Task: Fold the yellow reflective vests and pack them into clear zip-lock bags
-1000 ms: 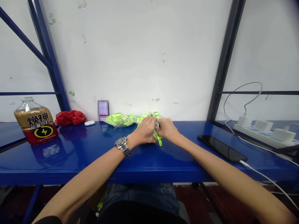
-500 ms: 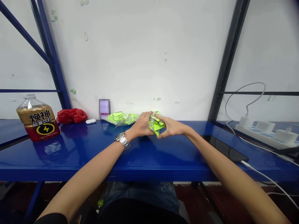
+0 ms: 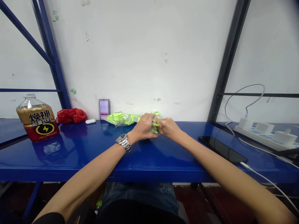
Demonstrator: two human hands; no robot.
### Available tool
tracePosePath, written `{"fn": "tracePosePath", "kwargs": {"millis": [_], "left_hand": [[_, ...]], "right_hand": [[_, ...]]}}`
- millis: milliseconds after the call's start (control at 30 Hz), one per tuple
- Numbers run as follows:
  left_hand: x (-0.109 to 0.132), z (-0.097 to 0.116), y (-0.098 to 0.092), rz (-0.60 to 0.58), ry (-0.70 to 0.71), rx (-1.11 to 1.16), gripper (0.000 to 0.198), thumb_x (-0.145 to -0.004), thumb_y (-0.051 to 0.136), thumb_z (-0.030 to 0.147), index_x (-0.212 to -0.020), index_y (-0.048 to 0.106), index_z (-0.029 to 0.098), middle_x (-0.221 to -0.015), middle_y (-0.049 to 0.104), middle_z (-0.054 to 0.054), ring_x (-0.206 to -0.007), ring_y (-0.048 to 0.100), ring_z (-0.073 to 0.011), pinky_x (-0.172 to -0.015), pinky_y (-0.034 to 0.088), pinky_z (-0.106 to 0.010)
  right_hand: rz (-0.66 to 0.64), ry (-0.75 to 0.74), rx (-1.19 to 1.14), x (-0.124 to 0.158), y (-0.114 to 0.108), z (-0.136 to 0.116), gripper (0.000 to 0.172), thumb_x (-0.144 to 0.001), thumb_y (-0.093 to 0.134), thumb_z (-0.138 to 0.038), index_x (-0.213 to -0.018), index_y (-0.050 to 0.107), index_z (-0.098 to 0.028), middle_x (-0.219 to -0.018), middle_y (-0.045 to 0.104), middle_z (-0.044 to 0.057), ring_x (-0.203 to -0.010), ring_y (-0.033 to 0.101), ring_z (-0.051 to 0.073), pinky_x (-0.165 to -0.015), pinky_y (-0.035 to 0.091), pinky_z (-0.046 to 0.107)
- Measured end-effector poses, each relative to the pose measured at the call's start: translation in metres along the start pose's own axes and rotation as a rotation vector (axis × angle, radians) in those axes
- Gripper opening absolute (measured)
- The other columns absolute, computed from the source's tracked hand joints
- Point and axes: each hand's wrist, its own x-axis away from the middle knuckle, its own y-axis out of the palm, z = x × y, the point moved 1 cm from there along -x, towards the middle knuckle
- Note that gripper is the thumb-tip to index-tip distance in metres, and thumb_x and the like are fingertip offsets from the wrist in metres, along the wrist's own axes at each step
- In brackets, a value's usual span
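Note:
Above the blue tabletop, my left hand, with a metal watch on its wrist, is closed around a clear plastic bag of neon yellow-green folded material. From the other side, my right hand meets it with fingers bunched together at the bag's right end. Both hands hide most of the bag, and the right fingertips are partly covered. Just left of my left hand, another clear bag with similar neon pieces lies on the table.
At left stand a large drink bottle, a crumpled red plastic bag and a white earbud case. A blurred purple card leans on the wall. A black phone on a white cable lies right, near a power strip with chargers.
My right hand has gone from a wide, spread grasp to fingers bunched against the bag's right end. The neon material that stuck out to the right is now mostly covered.

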Motion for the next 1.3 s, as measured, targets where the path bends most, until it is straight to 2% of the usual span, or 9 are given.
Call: {"fn": "tracePosePath", "kwargs": {"millis": [233,500,633,700,867,967,1100,1200,1300], "left_hand": [[0.0,0.007,0.004,-0.032,0.061,-0.001,0.057,-0.063,0.064,0.026,-0.115,0.045,0.012,-0.109,0.058,-0.016,-0.104,0.054,-0.0316,-0.09,0.046,-0.045],[-0.002,-0.013,0.005,0.103,-0.072,0.06,0.074,-0.058,0.07,0.027,-0.125,0.042,0.015,-0.116,0.057,-0.014,-0.106,0.055,-0.0323,-0.091,0.047,-0.046],[0.0,-0.019,0.005,0.135,-0.101,0.074,0.081,-0.058,0.075,0.03,-0.13,0.038,0.016,-0.12,0.056,-0.014,-0.108,0.054,-0.0322,-0.091,0.048,-0.047],[0.001,-0.019,0.006,0.132,-0.09,0.085,0.085,-0.057,0.076,0.029,-0.131,0.037,0.015,-0.121,0.055,-0.015,-0.11,0.054,-0.0323,-0.092,0.048,-0.047],[0.003,-0.013,0.005,0.104,-0.043,0.096,0.081,-0.059,0.076,0.029,-0.129,0.038,0.015,-0.119,0.055,-0.015,-0.109,0.054,-0.0326,-0.091,0.049,-0.048],[0.003,-0.008,0.004,0.082,0.044,0.091,0.08,-0.06,0.076,0.031,-0.128,0.037,0.013,-0.118,0.055,-0.017,-0.11,0.053,-0.0329,-0.091,0.049,-0.048],[0.003,-0.001,0.003,0.067,0.136,0.077,0.08,-0.063,0.073,0.03,-0.131,0.034,0.013,-0.121,0.054,-0.017,-0.112,0.053,-0.0325,-0.092,0.049,-0.049],[0.002,0.004,0.003,0.054,0.185,0.06,0.079,-0.064,0.071,0.029,-0.132,0.033,0.014,-0.122,0.054,-0.017,-0.113,0.053,-0.0326,-0.094,0.048,-0.05],[0.002,0.009,0.005,0.033,0.194,0.062,0.081,-0.064,0.069,0.029,-0.134,0.031,0.013,-0.125,0.053,-0.019,-0.116,0.052,-0.034,-0.095,0.047,-0.051]], "right_hand": [[0.01,0.184,-0.002,-0.002,-0.002,-0.01,0.012,-0.075,0.052,-0.012,-0.081,0.063,-0.012,-0.067,0.06,0.012,-0.062,0.053,0.019,-0.058,0.032,0.028],[-0.167,-0.17,-0.675,0.001,-0.026,0.01,0.024,-0.088,0.047,-0.029,-0.105,0.055,-0.015,-0.089,0.06,0.007,-0.072,0.05,0.016,-0.067,0.043,0.03],[-0.232,-0.181,-0.994,0.006,-0.033,0.028,0.039,-0.093,0.043,-0.044,-0.116,0.061,-0.019,-0.097,0.063,0.006,-0.08,0.058,0.018,-0.072,0.048,0.032],[-0.142,-0.121,-0.926,0.005,-0.03,0.032,0.038,-0.091,0.047,-0.046,-0.107,0.068,-0.019,-0.084,0.065,0.004,-0.074,0.059,0.018,-0.069,0.047,0.031],[0.304,0.0,-0.566,-0.002,-0.02,0.033,0.027,-0.079,0.066,-0.043,-0.068,0.071,-0.019,-0.066,0.063,0.005,-0.072,0.052,0.02,-0.071,0.042,0.035],[0.423,0.13,-0.657,-0.004,-0.016,0.032,0.029,-0.066,0.077,-0.042,-0.078,0.066,-0.019,-0.077,0.063,0.006,-0.076,0.053,0.02,-0.071,0.044,0.036],[0.211,0.169,-1.018,-0.005,-0.013,0.028,0.062,-0.056,0.08,-0.037,-0.11,0.054,-0.018,-0.096,0.062,0.008,-0.081,0.059,0.021,-0.07,0.049,0.035],[0.058,0.157,-1.135,-0.005,-0.007,0.023,0.045,-0.061,0.073,-0.03,-0.101,0.057,-0.016,-0.083,0.064,0.006,-0.076,0.06,0.02,-0.068,0.048,0.033],[0.108,0.23,-1.029,-0.005,0.001,0.02,0.033,-0.062,0.065,-0.022,-0.094,0.058,-0.016,-0.065,0.059,0.0,-0.06,0.053,0.015,-0.055,0.041,0.027]]}}
